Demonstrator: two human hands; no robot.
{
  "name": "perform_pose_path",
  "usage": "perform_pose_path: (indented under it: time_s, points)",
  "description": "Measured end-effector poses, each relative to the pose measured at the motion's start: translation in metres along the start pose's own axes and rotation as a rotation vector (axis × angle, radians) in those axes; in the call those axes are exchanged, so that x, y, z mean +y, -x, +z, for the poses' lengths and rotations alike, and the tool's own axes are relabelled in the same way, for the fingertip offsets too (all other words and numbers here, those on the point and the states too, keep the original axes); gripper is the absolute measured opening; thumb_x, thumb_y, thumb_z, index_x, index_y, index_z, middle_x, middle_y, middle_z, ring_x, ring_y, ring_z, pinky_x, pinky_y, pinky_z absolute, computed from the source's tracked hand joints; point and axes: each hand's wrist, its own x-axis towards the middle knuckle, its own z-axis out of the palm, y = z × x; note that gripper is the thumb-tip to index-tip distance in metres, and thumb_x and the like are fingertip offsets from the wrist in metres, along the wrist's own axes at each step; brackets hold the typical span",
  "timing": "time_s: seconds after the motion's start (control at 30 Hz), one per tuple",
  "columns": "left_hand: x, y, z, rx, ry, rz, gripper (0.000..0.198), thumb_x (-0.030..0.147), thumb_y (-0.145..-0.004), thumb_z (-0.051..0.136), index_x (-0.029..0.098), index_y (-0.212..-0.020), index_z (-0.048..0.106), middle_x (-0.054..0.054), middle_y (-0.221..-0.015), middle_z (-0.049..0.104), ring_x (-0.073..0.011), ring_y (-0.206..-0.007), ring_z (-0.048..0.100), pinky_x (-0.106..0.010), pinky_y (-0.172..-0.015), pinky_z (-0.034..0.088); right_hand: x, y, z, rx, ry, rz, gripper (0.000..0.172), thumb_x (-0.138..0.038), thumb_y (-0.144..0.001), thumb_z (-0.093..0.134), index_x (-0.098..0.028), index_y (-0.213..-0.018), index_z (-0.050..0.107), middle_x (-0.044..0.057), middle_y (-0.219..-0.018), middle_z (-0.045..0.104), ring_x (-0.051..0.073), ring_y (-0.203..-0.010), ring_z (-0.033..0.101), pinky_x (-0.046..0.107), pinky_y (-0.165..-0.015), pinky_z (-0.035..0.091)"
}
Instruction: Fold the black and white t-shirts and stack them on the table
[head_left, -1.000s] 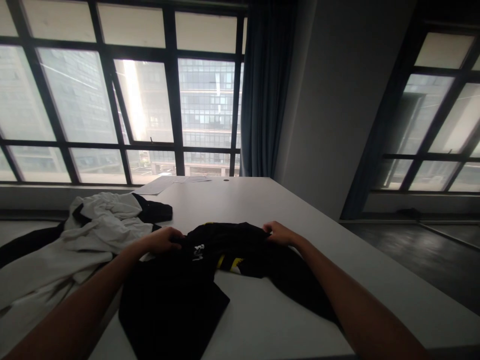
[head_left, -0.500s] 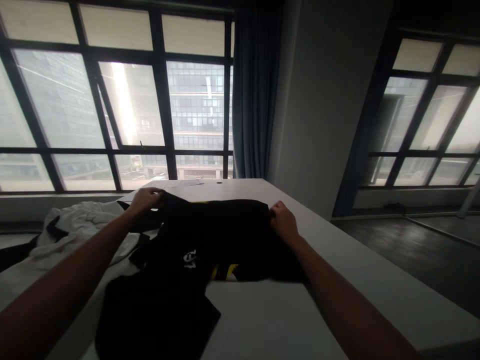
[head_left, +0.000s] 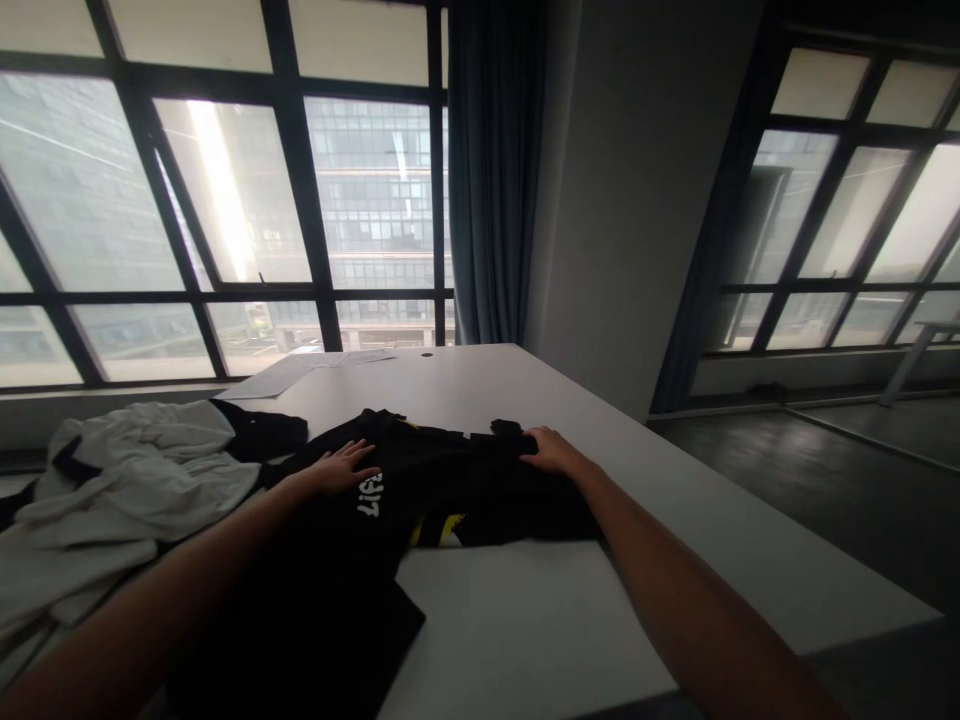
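Note:
A black shirt with white lettering and yellow-and-white patches lies spread across the white table. My left hand rests on it just above the lettering, fingers spread and open. At the shirt's far right edge, my right hand has its fingers bent over the cloth and looks closed on it; the fingertips are partly hidden. The far edge of the shirt is uneven, with a small raised bunch beside my right hand. My left forearm covers part of the shirt's left side.
A rumpled white garment with black parts is heaped to the left. White sheets of paper lie toward the table's back left. Windows, a blue curtain and a grey pillar stand beyond the table.
My left hand has let go of the shirt's far edge and come down nearer, flat on the cloth. The raised far edge has dropped to the table. My right hand is lower.

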Motion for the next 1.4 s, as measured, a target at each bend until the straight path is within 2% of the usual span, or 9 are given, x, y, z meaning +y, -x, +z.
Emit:
perform_pose_path:
  time_s: [0.07, 0.17, 0.37, 0.6, 0.8, 0.87, 1.07, 1.27, 1.4]
  points:
    - [-0.002, 0.005, -0.002, -0.061, -0.027, -0.029, 0.086, 0.069, -0.086, 0.039, 0.022, -0.157, 0.024, -0.011, -0.163, 0.007, -0.0321, -0.150, 0.005, -0.057, -0.118, 0.015, 0.000, 0.002, -0.009, -0.153, -0.130, -0.089, 0.028, -0.037, -0.080, 0.072, -0.017, -0.099, 0.074, 0.009, -0.113, 0.071, 0.023, -0.105, 0.064, 0.028, -0.088, 0.049]
    - [0.002, 0.014, -0.013, -0.236, -0.087, -0.032, 0.106, 0.072, -0.076, 0.054, 0.016, -0.158, 0.015, -0.015, -0.162, 0.004, -0.0373, -0.149, 0.008, -0.054, -0.118, 0.021, -0.002, 0.006, -0.024, -0.334, -0.354, -0.081, 0.043, -0.054, -0.088, 0.059, -0.014, -0.089, 0.073, 0.008, -0.089, 0.075, 0.018, -0.078, 0.068, 0.025, -0.071, 0.051]
    - [0.014, 0.026, -0.023, -0.353, -0.154, -0.035, 0.133, 0.061, -0.041, 0.083, 0.020, -0.155, 0.028, -0.021, -0.161, 0.013, -0.0505, -0.136, 0.037, -0.055, -0.109, 0.037, -0.008, 0.006, -0.021, -0.244, -0.251, 0.003, 0.043, -0.041, -0.086, 0.066, -0.013, -0.118, 0.066, 0.009, -0.084, 0.075, 0.017, -0.071, 0.068, 0.024, -0.066, 0.049]
    - [-0.004, 0.024, -0.027, -0.198, 0.001, 0.037, 0.116, 0.076, -0.066, 0.059, 0.015, -0.157, 0.019, -0.018, -0.161, 0.025, -0.0369, -0.137, 0.043, -0.043, -0.110, 0.038, -0.020, 0.000, -0.013, -0.358, -0.302, -0.111, 0.021, -0.033, -0.079, 0.071, -0.014, -0.086, 0.074, 0.005, -0.075, 0.072, 0.015, -0.066, 0.064, 0.022, -0.061, 0.046]
    - [-0.013, -0.013, -0.023, -0.133, -0.029, -0.013, 0.103, 0.078, -0.080, 0.038, 0.014, -0.158, 0.016, -0.017, -0.163, 0.012, -0.0349, -0.148, 0.021, -0.048, -0.117, 0.025, 0.004, -0.010, -0.019, 0.382, -0.135, 0.307, 0.024, -0.026, -0.091, 0.052, -0.013, -0.097, 0.071, 0.013, -0.093, 0.073, 0.021, -0.085, 0.068, 0.026, -0.074, 0.048]
    - [-0.010, -0.028, -0.018, -0.078, -0.056, -0.051, 0.094, 0.076, -0.085, 0.030, 0.017, -0.158, 0.018, -0.014, -0.164, 0.008, -0.0349, -0.150, 0.014, -0.055, -0.117, 0.022, 0.019, -0.013, -0.015, 0.491, -0.108, 0.410, 0.026, -0.025, -0.093, 0.050, -0.012, -0.103, 0.070, 0.015, -0.101, 0.073, 0.024, -0.097, 0.067, 0.028, -0.082, 0.048]
    - [-0.013, -0.058, -0.011, 0.033, -0.028, -0.083, 0.085, 0.073, -0.088, 0.023, 0.023, -0.157, 0.024, -0.011, -0.164, 0.011, -0.0351, -0.151, 0.009, -0.066, -0.114, 0.016, 0.020, -0.012, -0.010, 0.260, -0.081, 0.298, 0.038, -0.031, -0.091, 0.055, -0.013, -0.124, 0.065, 0.015, -0.123, 0.067, 0.027, -0.114, 0.062, 0.033, -0.096, 0.046]
    - [-0.035, -0.081, -0.019, 0.044, 0.002, -0.115, 0.085, 0.072, -0.087, 0.036, 0.022, -0.155, 0.030, -0.015, -0.162, 0.020, -0.0387, -0.149, 0.015, -0.064, -0.113, 0.023, -0.014, 0.001, -0.009, -0.227, -0.099, 0.007, 0.052, -0.051, -0.084, 0.065, -0.019, -0.125, 0.067, 0.013, -0.130, 0.064, 0.029, -0.117, 0.060, 0.036, -0.099, 0.045]
    - [-0.042, -0.101, -0.024, 0.049, 0.003, -0.181, 0.083, 0.071, -0.087, 0.036, 0.024, -0.155, 0.029, -0.013, -0.162, 0.021, -0.0398, -0.149, 0.012, -0.068, -0.112, 0.022, -0.010, -0.001, 0.005, -0.172, 0.027, 0.029, 0.055, -0.046, -0.092, 0.057, -0.017, -0.139, 0.054, 0.015, -0.150, 0.045, 0.033, -0.139, 0.040, 0.053, -0.114, 0.027]
